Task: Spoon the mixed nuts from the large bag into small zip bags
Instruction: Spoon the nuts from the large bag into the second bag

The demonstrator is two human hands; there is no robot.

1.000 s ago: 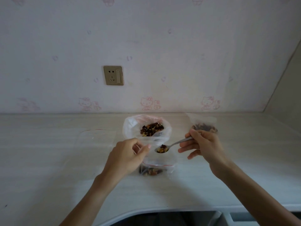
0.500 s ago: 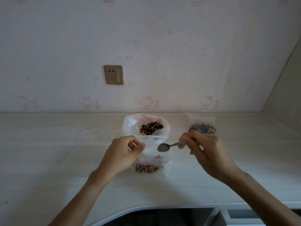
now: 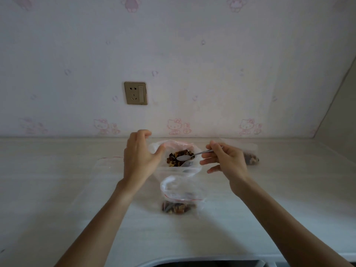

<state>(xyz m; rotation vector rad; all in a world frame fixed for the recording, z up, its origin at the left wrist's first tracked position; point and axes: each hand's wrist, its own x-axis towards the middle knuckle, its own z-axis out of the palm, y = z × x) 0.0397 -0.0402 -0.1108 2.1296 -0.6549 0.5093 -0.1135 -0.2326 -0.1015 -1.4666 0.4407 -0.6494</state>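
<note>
The large clear bag [image 3: 194, 166] stands open at the back of the counter, with mixed nuts [image 3: 173, 160] showing inside. My right hand [image 3: 227, 164] pinches the handle of a metal spoon [image 3: 185, 157]. The spoon's empty bowl hovers over the nuts in the bag's mouth. My left hand [image 3: 138, 157] is beside the bag's left rim, thumb against the plastic and fingers loosely curved above it, gripping nothing. In front, a small zip bag [image 3: 181, 189] with a red seal line stands on its own, mouth open, with some nuts at the bottom.
A second small bag of nuts [image 3: 251, 159] lies behind my right hand. Flat empty zip bags [image 3: 109, 164] lie to the left of my left hand. A wall socket [image 3: 135, 93] is above the counter [image 3: 57, 199], whose curved front edge runs along the bottom.
The spoon's nuts went into the small zip bag, and the empty spoon moved back to the large bag. My left hand let go of the small bag and rose to the large bag's left rim.
</note>
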